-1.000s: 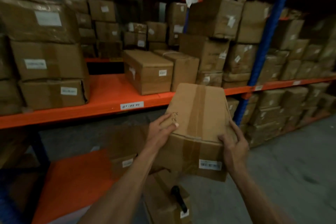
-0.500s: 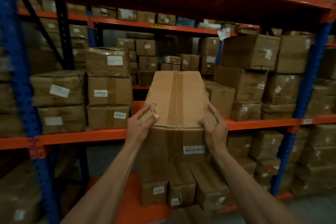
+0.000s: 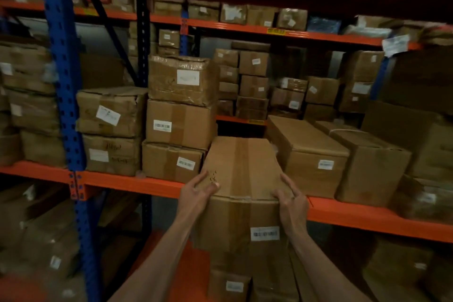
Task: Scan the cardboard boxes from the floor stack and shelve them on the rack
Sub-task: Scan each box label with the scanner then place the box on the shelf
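shelf gap [image 3: 241,130], between box stack [image 3: 180,125], long box [image 3: 306,152]

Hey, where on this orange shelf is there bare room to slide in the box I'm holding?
The gap straight ahead: between the three-box stack on the left and the long box on the right. The held box, gripped by the left hand and right hand, already points into it. Elsewhere the shelf is crowded.

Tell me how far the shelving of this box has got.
Done: the cardboard box is lifted to the orange shelf. In hand: left hand and right hand grip its near corners, its far end in the gap between shelved boxes. Left: sliding it fully in; whether it was scanned is not visible.
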{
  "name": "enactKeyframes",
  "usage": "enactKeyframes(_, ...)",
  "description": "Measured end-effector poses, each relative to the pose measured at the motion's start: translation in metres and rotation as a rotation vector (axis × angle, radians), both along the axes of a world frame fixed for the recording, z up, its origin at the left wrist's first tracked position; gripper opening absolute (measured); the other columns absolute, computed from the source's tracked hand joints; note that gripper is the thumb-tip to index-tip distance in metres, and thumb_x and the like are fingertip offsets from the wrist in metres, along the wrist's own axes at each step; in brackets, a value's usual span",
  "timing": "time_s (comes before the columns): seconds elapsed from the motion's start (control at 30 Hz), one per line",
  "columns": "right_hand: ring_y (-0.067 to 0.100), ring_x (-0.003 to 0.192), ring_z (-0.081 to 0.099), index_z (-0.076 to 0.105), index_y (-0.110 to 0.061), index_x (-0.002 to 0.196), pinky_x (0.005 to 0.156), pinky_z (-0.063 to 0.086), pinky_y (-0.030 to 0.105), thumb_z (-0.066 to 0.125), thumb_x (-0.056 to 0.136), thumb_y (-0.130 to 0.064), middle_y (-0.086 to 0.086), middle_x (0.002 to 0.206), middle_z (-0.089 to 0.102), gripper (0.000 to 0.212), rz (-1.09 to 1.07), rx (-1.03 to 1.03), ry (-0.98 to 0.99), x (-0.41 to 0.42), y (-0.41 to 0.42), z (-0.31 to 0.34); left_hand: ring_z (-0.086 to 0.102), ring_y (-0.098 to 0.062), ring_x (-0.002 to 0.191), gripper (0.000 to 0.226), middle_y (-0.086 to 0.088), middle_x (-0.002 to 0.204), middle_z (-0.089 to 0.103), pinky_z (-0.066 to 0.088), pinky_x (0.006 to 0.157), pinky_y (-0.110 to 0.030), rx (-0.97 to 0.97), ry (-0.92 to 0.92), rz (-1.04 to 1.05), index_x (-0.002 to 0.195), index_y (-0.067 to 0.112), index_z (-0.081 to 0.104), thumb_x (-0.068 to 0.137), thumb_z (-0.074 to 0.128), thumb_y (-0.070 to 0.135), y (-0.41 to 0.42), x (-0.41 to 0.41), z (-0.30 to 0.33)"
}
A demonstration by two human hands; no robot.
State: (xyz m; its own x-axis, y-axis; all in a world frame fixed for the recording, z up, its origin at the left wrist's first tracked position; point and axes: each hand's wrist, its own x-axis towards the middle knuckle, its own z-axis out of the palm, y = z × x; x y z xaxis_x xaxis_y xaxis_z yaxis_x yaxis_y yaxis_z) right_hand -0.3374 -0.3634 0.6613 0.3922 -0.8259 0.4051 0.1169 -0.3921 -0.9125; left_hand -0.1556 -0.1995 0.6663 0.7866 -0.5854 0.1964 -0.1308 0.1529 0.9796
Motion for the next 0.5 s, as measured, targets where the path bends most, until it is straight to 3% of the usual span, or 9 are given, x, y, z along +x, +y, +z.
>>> enactKeyframes(0.07, 0.014, 0.112, 0.057, 0.06, -0.025, 0.139, 0.088, 0.051, 0.035, 0.067, 0.094, -0.011, 0.001, 0.133, 0.055, 0.048, 0.015, 0.014, -0.022, 0.016, -0.024, -0.018, 0.054, 0.0, 0.096, 0.065, 0.0, 0.136, 0.057, 0.046, 0.079, -0.022, 0.025, -0.002, 0.029, 0.137, 0.033, 0.055, 0.078, 0.081, 0.033, -0.02, 0.012, -0.01)
enactKeyframes(0.13, 0.019, 0.119, 0.057, 0.061, -0.022, 0.14, 0.098, 0.051, 0.043, 0.067, 0.094, -0.008, 0.004, 0.139, 0.057, 0.048, -0.017, 0.012, -0.034, 0.035, -0.044, -0.029, 0.055, -0.009, 0.108, 0.068, 0.001, 0.14, 0.053, 0.05, 0.095, -0.034, 0.055, -0.043, 0.074, 0.139, 0.035, 0.053, 0.078, 0.08, 0.042, -0.04, 0.027, -0.016)
enactKeyframes(0.2, 0.026, 0.13, 0.054, 0.06, -0.02, 0.141, 0.107, 0.046, 0.044, 0.066, 0.095, -0.009, 0.006, 0.145, 0.056, 0.048, -0.088, 0.003, -0.039, 0.054, -0.063, -0.032, 0.05, -0.014, 0.124, 0.072, 0.002, 0.147, 0.048, 0.042, 0.107, -0.037, 0.084, -0.183, 0.136, 0.143, 0.033, 0.049, 0.079, 0.075, 0.054, -0.06, 0.041, -0.021)
enactKeyframes(0.27, 0.026, 0.136, 0.049, 0.057, -0.022, 0.144, 0.111, 0.043, 0.047, 0.062, 0.099, -0.019, 0.004, 0.151, 0.052, 0.046, -0.136, -0.005, -0.046, 0.069, -0.077, -0.029, 0.039, -0.021, 0.14, 0.066, -0.004, 0.156, 0.038, 0.034, 0.114, -0.039, 0.147, -0.565, 0.264, 0.146, 0.026, 0.047, 0.089, 0.06, 0.056, -0.078, 0.05, -0.027)
enactKeyframes(0.37, 0.023, 0.146, 0.038, 0.056, -0.024, 0.144, 0.115, 0.037, 0.054, 0.045, 0.098, -0.046, -0.001, 0.16, 0.041, 0.052, -0.18, -0.13, 0.037, 0.084, -0.098, -0.03, 0.025, -0.044, 0.146, 0.051, -0.024, 0.156, 0.03, 0.024, 0.116, -0.062, 0.288, -1.328, 0.482, 0.147, 0.014, 0.046, 0.104, 0.038, 0.041, -0.1, 0.071, -0.046)
enactKeyframes(0.43, 0.02, 0.153, 0.026, 0.054, -0.022, 0.144, 0.12, 0.028, 0.056, 0.037, 0.1, -0.049, 0.001, 0.164, 0.035, 0.055, -0.226, -0.26, 0.081, 0.091, -0.112, -0.03, 0.021, -0.047, 0.146, 0.056, -0.028, 0.157, 0.025, 0.021, 0.116, -0.064, 0.33, -1.568, 0.487, 0.154, 0.013, 0.03, 0.106, 0.03, 0.042, -0.112, 0.09, -0.057)
enactKeyframes(0.5, 0.023, 0.155, 0.018, 0.052, -0.015, 0.147, 0.125, 0.016, 0.056, 0.03, 0.105, -0.043, 0.009, 0.165, 0.03, 0.055, -0.308, -0.494, 0.159, 0.096, -0.123, -0.026, 0.017, -0.045, 0.147, 0.063, -0.029, 0.158, 0.02, 0.017, 0.119, -0.06, 0.353, -1.665, 0.508, 0.157, 0.012, 0.015, 0.106, 0.029, 0.045, -0.119, 0.105, -0.06)
